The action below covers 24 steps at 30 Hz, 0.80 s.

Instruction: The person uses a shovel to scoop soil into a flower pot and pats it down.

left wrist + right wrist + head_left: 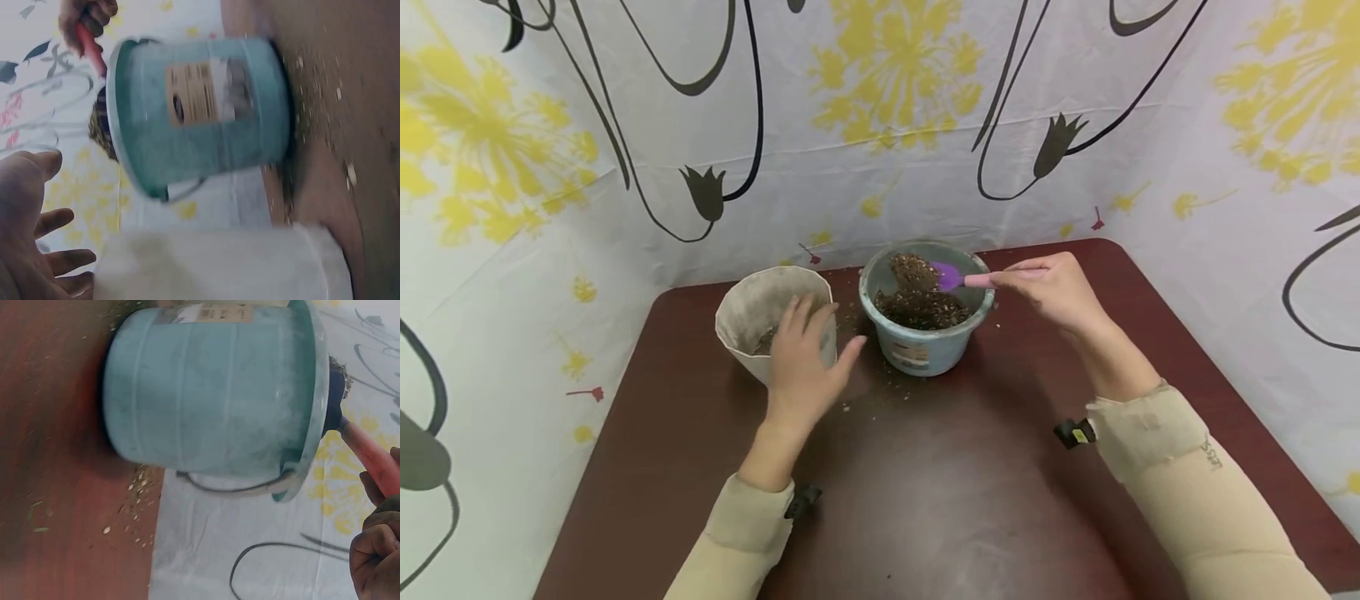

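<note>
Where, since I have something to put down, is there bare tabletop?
Widest: the front middle of the table, between left sleeve and right sleeve. Another lies between the white pot and the table's left edge. It is crowded between pot and blue bucket: soil crumbs, with the left hand close by.

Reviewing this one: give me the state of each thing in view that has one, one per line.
Trowel: loaded with soil, held at the mouth of the bucket
Bucket: upright, open, partly filled with soil
Carrying handle: swung down
White pot: open, some soil inside
Left hand: fingers spread, holding nothing
Right hand: gripping the trowel
Table: soil bits scattered near the bucket
</note>
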### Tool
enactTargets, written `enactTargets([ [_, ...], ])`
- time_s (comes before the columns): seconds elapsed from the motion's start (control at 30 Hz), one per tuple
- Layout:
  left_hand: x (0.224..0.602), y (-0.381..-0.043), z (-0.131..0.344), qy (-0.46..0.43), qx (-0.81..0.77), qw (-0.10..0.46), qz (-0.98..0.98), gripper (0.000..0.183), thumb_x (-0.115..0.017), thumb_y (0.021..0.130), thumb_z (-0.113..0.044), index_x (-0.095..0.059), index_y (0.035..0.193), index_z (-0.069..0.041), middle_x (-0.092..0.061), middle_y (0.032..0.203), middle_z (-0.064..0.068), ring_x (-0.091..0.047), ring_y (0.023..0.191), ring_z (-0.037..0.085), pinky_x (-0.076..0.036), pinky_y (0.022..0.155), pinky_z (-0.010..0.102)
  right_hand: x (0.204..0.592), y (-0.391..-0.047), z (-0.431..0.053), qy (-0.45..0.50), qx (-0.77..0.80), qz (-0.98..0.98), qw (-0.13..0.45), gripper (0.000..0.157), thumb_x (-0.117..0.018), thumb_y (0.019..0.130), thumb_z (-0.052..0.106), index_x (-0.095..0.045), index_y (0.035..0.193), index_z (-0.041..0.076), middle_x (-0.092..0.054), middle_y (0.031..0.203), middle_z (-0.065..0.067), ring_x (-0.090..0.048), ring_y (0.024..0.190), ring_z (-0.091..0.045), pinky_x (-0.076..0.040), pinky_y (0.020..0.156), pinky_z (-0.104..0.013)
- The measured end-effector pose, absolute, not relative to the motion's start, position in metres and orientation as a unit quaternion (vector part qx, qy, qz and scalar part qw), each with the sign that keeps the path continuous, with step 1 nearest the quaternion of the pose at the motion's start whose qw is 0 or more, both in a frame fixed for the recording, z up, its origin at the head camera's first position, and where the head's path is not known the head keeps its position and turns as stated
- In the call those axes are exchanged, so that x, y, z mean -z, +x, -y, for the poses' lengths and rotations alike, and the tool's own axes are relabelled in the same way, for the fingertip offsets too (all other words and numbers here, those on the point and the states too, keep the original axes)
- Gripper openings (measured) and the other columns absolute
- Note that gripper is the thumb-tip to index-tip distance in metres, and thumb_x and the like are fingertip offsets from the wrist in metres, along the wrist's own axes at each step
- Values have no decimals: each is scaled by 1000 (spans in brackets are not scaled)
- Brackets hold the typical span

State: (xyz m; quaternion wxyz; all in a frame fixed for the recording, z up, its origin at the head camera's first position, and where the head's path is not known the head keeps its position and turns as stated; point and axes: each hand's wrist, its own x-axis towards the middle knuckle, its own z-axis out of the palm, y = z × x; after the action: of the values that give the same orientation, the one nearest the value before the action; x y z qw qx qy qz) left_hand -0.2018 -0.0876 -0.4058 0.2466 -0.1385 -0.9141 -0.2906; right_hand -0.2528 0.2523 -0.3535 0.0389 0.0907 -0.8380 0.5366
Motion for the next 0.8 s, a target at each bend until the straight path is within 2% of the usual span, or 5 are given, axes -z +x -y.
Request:
enactTargets([
  [0.07,405,-201,101,-121,288,266,912,53,-74,90,-42,-65,129,-6,-52,145,24,-40,141,43,-32,112,62,350,-257,-244,97,-541,835,35,27,-78,90,36,-82,106,14,-78,96,3,-38,54,0,-29,47,-28],
  [0.23,408,-194,131,-78,277,292,912,48,-75,89,-42,-70,120,-6,-57,139,22,-48,133,40,-39,99,67,342,-267,-222,105,-552,827,18,25,-79,90,33,-82,105,14,-78,96,-1,-49,56,-1,-35,48,-24],
  [0.3,410,-191,142,-60,270,300,913,47,-74,90,-43,-71,118,-6,-57,139,22,-49,132,40,-40,95,69,338,-270,-211,99,-549,830,14,25,-80,89,34,-82,104,14,-78,94,-1,-33,48,-4,-29,44,-25],
  [0.6,429,-179,171,-3,277,270,922,55,-70,94,-43,-69,123,4,-45,151,26,-40,142,44,-32,111,63,329,-276,-144,129,-502,855,-4,21,-78,85,51,-83,97,34,-74,72,4,-20,45,-8,-22,42,-25],
  [0.8,433,-176,174,-11,279,291,915,52,-71,94,-41,-70,122,3,-44,152,27,-41,141,44,-31,113,60,354,-272,-97,257,-373,885,106,31,-79,89,40,-82,107,15,-78,90,-5,-59,50,-17,-51,56,-33],
])
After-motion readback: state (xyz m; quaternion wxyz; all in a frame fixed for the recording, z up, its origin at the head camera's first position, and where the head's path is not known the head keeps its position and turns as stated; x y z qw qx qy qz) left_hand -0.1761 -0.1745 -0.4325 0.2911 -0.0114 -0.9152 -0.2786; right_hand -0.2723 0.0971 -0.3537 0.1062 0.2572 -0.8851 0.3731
